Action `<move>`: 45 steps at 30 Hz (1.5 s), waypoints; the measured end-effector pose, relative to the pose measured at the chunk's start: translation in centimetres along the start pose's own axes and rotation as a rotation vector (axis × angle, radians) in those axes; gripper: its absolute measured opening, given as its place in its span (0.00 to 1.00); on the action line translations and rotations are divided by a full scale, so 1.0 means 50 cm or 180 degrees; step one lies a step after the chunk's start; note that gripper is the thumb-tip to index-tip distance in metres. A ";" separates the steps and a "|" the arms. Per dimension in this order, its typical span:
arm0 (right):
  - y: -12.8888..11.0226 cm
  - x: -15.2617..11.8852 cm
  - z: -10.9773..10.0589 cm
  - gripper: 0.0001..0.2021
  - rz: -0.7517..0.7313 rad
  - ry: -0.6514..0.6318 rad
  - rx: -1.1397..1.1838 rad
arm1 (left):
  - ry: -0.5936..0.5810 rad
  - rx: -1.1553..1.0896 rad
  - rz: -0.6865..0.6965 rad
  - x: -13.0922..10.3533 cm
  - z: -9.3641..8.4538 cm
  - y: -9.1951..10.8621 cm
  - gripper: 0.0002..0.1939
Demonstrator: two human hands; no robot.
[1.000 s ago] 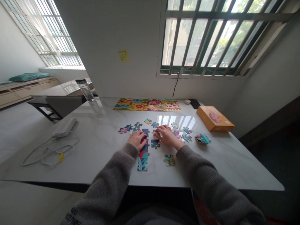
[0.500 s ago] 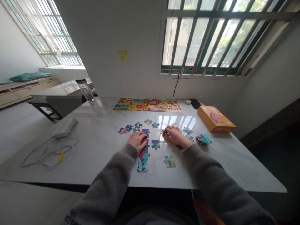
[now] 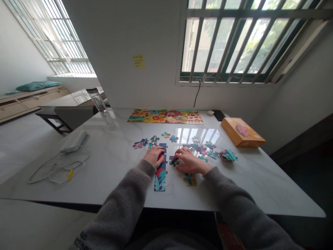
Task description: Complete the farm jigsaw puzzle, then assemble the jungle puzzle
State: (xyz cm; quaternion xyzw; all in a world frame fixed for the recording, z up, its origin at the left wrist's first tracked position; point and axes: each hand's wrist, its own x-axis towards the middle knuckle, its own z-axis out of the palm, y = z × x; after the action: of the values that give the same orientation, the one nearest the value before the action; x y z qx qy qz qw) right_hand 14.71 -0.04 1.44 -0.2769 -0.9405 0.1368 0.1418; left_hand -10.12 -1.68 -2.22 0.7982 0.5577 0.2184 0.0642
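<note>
A narrow strip of joined jigsaw pieces (image 3: 160, 180), dark blue at the top and red and teal lower down, lies upright along my line of sight. My left hand (image 3: 154, 156) rests over its left side, fingers curled onto it and hiding part. Just right of the strip is a dark blue jigsaw piece (image 3: 172, 160), with a small gap between them. The fingertips of my right hand (image 3: 189, 161) are closed on that piece's right side. Below this hand, partly covered by it, lies a teal and orange jigsaw piece (image 3: 191, 180).
Loose jigsaw pieces (image 3: 155, 138) lie in an arc beyond my hands, with a stacked pile (image 3: 228, 155) at right. Further back are a long farm picture (image 3: 156, 116), a black phone (image 3: 219, 115) and an orange box (image 3: 243, 132). A glass bottle (image 3: 96, 99) and white cable (image 3: 56, 166) are left.
My right hand has moved left and nearer, from beside the farther loose pieces to the dark blue piece. My left hand stays on the strip. The view has shifted slightly.
</note>
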 end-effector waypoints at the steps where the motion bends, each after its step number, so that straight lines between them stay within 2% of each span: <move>1: 0.001 0.001 0.002 0.14 0.0029 -0.0015 -0.0015 | -0.0001 -0.0020 0.0021 0.000 0.001 -0.001 0.13; 5: 0.007 0.005 0.000 0.13 0.0148 -0.0051 -0.0131 | -0.0003 0.0001 -0.0039 0.000 0.003 0.001 0.14; 9: 0.012 0.021 -0.007 0.17 0.0168 -0.0101 -0.0317 | -0.0011 0.0055 -0.0144 0.002 0.003 0.008 0.14; 20: 0.079 0.121 0.008 0.19 0.0228 0.0184 -0.0479 | -0.0054 0.0023 -0.0150 0.002 -0.001 0.016 0.13; 26: 0.094 0.134 0.019 0.18 0.0263 0.0140 -0.0472 | -0.0100 0.0164 -0.0146 0.001 -0.005 0.023 0.13; 32: 0.093 0.140 0.021 0.16 0.0338 0.0124 -0.0488 | -0.0119 0.0308 -0.0125 0.000 -0.004 0.028 0.18; 36: 0.092 0.132 0.022 0.15 0.0297 0.0167 -0.0492 | -0.0168 0.0329 -0.0127 0.000 -0.006 0.031 0.19; 39: 0.104 0.104 0.008 0.16 0.0300 0.0331 -0.0453 | -0.0171 0.0333 -0.0120 0.000 -0.006 0.029 0.19; 45: 0.154 0.009 -0.046 0.17 0.0854 0.0402 -0.0530 | -0.0173 0.0340 -0.0065 -0.001 0.001 0.023 0.19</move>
State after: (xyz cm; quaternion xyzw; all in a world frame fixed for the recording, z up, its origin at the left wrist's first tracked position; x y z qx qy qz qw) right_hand 18.84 6.85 1.08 -0.4188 -0.8924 0.0585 0.1576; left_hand -9.10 -2.13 -1.85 0.8004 0.5747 0.1658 0.0388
